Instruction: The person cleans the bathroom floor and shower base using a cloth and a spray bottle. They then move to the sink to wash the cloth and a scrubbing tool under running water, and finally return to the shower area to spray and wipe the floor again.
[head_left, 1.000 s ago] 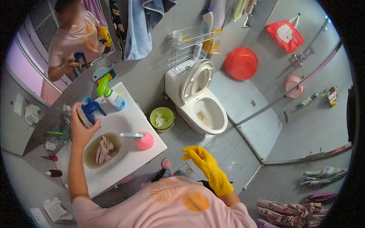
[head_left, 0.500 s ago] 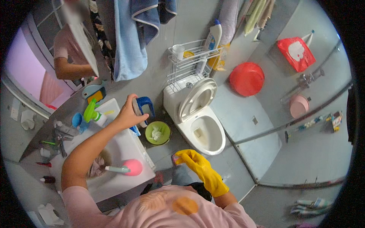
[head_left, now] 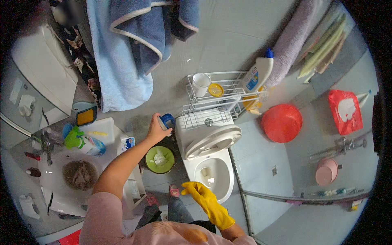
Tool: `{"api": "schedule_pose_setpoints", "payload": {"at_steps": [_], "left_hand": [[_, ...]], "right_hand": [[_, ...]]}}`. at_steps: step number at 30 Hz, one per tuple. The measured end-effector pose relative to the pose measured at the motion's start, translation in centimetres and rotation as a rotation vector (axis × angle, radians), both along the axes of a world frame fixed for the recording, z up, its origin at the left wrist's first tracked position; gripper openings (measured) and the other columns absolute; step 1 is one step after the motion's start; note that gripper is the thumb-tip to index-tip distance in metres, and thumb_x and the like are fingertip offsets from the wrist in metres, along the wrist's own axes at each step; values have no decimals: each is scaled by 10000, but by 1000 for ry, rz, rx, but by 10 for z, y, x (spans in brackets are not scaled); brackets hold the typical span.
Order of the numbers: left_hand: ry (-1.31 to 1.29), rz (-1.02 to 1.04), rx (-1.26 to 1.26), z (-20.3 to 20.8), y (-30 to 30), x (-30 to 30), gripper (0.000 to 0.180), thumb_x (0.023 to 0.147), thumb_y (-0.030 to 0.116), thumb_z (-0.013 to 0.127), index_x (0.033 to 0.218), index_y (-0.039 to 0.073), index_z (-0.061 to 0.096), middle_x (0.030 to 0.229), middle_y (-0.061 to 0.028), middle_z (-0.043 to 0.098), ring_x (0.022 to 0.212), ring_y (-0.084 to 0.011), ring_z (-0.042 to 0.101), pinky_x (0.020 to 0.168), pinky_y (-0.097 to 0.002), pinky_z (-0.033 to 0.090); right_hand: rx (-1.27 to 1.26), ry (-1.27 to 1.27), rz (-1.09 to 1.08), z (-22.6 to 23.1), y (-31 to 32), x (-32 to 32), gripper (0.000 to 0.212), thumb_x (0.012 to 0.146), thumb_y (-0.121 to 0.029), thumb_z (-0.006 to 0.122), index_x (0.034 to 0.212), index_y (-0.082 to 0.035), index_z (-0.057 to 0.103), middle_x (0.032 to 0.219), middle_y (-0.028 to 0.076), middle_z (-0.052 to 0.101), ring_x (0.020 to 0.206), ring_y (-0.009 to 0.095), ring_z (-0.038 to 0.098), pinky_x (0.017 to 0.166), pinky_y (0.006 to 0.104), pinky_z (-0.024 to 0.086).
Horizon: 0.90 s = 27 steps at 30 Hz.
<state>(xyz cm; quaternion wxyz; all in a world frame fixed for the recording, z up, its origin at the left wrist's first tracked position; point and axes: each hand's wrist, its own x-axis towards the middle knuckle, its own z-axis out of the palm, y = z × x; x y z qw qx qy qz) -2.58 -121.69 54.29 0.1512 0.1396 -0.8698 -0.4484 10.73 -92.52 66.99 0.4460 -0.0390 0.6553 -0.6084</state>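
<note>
Blue-handled brush (head_left: 168, 119) is up beside the toilet (head_left: 190, 136) tank, seat raised. Bare left hand (head_left: 157, 130) clamped on it, near the green bin (head_left: 152, 165). Hands well apart. Right hand (head_left: 208, 204), yellow-gloved, is near the bowl front, fingers half-curled; can't tell if closed. Sink (head_left: 57, 163) holds murky water and a soaked cloth (head_left: 81, 174).
</note>
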Motion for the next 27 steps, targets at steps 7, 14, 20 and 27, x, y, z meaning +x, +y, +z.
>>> {"api": "schedule_pose_setpoints", "payload": {"at_steps": [7, 14, 20, 27], "left_hand": [[42, -14, 69, -53, 13, -43, 808, 627, 210, 792, 1224, 29, 278, 1142, -225, 421, 1058, -352, 463, 855, -439, 394], [100, 115, 72, -87, 20, -55, 828, 599, 200, 806, 1228, 53, 289, 1120, -194, 452, 1024, -340, 491, 871, -412, 403], [93, 109, 88, -69, 8, -45, 796, 632, 196, 799, 1238, 72, 298, 1112, -217, 474, 1027, -344, 507, 837, -420, 417], [91, 130, 30, -68, -19, -24, 788, 614, 182, 797, 1221, 66, 308, 1074, -204, 476, 995, -335, 511, 836, -414, 414]], "right_hand": [[13, -104, -47, -36, -4, -25, 330, 940, -265, 451, 1128, -4, 525, 981, 71, 632, 911, 135, 578, 850, 250, 422], [243, 451, -283, -100, -43, -115, 309, 921, -207, 474, 1196, -66, 486, 1010, 84, 624, 897, 178, 577, 815, 278, 425], [93, 701, -337, -70, -98, -193, 353, 892, -164, 535, 1228, -84, 464, 1036, 98, 568, 818, 184, 565, 751, 281, 439], [125, 678, -184, -96, -122, -230, 301, 934, -226, 449, 1124, -6, 531, 972, 114, 588, 831, 173, 574, 759, 280, 438]]}}
